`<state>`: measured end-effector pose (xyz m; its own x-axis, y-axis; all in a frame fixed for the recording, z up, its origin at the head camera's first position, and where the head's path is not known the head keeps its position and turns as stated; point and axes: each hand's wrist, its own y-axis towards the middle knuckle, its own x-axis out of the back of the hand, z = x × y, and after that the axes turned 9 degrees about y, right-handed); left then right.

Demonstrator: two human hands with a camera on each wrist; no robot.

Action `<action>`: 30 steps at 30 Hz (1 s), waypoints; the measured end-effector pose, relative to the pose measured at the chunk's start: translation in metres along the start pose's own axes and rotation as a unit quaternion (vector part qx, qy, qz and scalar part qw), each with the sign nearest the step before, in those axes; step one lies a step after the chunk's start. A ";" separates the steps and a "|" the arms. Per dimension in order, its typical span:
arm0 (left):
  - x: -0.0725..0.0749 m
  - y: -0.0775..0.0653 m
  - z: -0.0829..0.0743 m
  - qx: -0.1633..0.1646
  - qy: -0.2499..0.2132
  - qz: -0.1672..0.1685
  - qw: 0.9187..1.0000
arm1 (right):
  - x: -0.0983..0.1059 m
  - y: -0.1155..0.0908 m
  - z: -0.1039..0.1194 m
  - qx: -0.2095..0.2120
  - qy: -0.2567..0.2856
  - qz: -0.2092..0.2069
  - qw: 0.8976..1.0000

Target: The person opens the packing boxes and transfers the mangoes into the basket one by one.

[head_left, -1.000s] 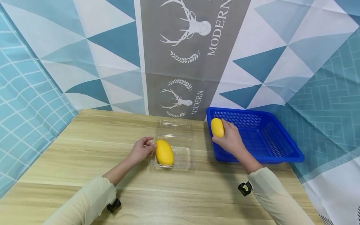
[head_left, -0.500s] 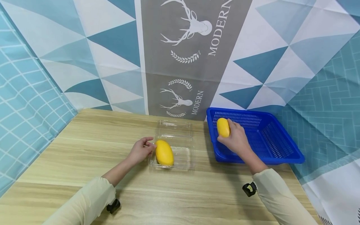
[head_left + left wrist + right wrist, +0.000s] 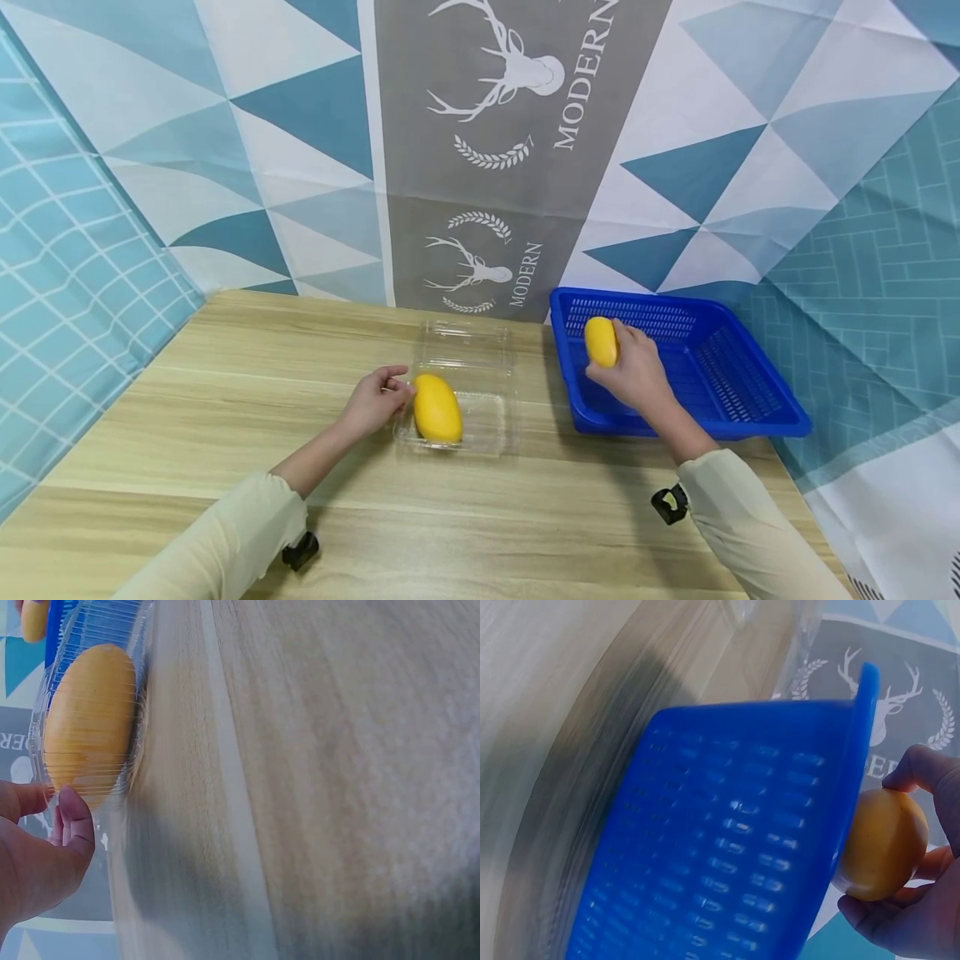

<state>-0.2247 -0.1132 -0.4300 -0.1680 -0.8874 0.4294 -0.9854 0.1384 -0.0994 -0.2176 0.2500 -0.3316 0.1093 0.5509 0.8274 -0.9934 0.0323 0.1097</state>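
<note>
**Right hand grips a mango above the blue basket; left hand pinches a clear clamshell**

Head view: the right hand point(image 3: 632, 367) gripped a yellow mango point(image 3: 601, 342) between thumb and fingers, above the blue plastic basket point(image 3: 720, 362). The left hand point(image 3: 375, 402), well to the basket's left, had its fingertips at the rim of an open clear clamshell container point(image 3: 487, 423), and a second mango point(image 3: 437, 408) lay inside. Basket and clamshell stood on a wood-grain table point(image 3: 225, 400). Behind the basket hung a backdrop cloth point(image 3: 480, 183) with teal and white triangles and a grey panel of deer heads lettered "MODERN". The cream sleeves point(image 3: 217, 542) ran out of the frame, and the transparent lid was hard to make out.

Left wrist view: thumb and forefinger pinched the clamshell's edge. The second mango showed through ribbed plastic, with a strip of the basket beyond. The held mango was cut off at the corner.

Right wrist view: thumb and fingers clasped the held mango from opposite sides, at the basket's rim. The basket's slotted wall hid its interior.
</note>
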 end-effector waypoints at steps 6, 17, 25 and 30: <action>0.000 0.000 0.001 0.002 0.005 -0.002 1.000 | -0.001 0.003 -0.010 -0.017 -0.010 0.002 1.000; -0.001 0.000 0.000 0.011 0.007 -0.005 1.000 | 0.001 0.005 -0.023 -0.016 -0.014 -0.004 1.000; -0.002 0.001 0.001 0.012 0.004 -0.006 1.000 | 0.004 0.007 -0.028 -0.012 -0.016 -0.007 1.000; -0.002 0.001 0.001 0.013 0.003 -0.005 1.000 | 0.004 0.009 -0.036 -0.015 -0.018 -0.010 1.000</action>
<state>-0.2253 -0.1120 -0.4317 -0.1583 -0.8860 0.4359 -0.9860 0.1181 -0.1179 -0.2271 0.2825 -0.3467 0.1293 0.5199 0.8444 -0.9916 0.0673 0.1105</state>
